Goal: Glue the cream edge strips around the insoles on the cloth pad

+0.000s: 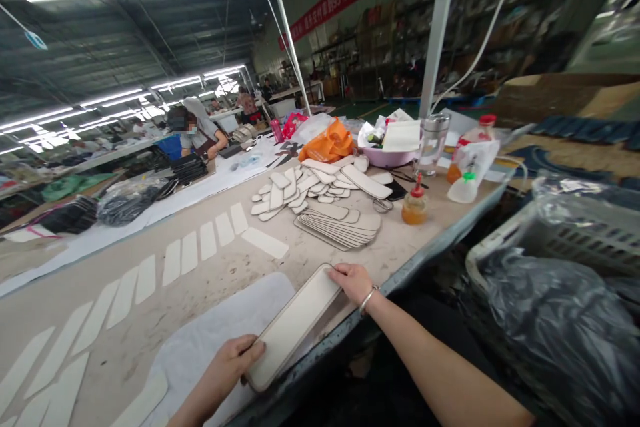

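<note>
1. The left hand point(242, 355) grasps the lower-left end of a rounded, dark-edged off-white panel point(295, 330), thumb on the upper face.
2. The right hand point(354, 282) grips the opposite end of the same panel at its upper corner. A bracelet point(369, 299) encircles the right wrist.
3. Panel position: tilted, at the near edge of the tabletop point(210, 273), partly above a white sheet point(215, 320) laid along that edge.
4. A fanned stack of similar panels point(340, 225) lies beyond the right hand, set in from the near edge. A loose pile of panels point(285, 190) adjoins it on the far side.
5. Pale strips point(145, 278) form a slanting row, from the tabletop's left end toward the loose pile.
6. Toward the right end of the near edge stand a red-nozzled bottle point(415, 208) containing amber liquid, a green-nozzled bottle point(464, 190) and a clear tumbler point(434, 143).
7. A purple basin point(393, 159) and an orange plastic bag point(327, 143) occupy the tabletop's far right portion.
8. Outside the near edge, at right, a plastic crate point(475, 260) bears grey plastic sheeting point(560, 320).
</note>
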`<move>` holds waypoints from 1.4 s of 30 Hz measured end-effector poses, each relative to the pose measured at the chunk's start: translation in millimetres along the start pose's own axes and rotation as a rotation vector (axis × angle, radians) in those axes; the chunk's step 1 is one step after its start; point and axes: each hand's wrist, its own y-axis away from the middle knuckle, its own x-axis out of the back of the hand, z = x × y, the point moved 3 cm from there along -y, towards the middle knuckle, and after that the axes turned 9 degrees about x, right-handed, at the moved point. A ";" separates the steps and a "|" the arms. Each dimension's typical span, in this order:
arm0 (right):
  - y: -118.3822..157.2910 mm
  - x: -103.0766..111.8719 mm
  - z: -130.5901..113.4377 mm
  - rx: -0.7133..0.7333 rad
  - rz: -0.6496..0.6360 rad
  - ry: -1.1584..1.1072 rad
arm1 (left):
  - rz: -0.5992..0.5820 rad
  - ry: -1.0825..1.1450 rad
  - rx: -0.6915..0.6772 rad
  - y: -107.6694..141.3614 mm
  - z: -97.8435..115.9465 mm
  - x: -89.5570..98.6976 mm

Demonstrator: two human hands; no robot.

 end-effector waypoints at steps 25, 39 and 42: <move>-0.3 4.1 -7.8 0.087 -0.238 0.563 | 0.571 -0.305 -0.301 -172.2 271.5 81.2; -3.9 0.3 -8.7 0.146 -0.314 0.651 | 0.466 -0.859 -0.537 -239.1 278.1 -84.1; -3.8 0.3 -8.4 0.150 -0.316 0.644 | 0.493 -0.880 -0.579 -234.0 276.3 -81.6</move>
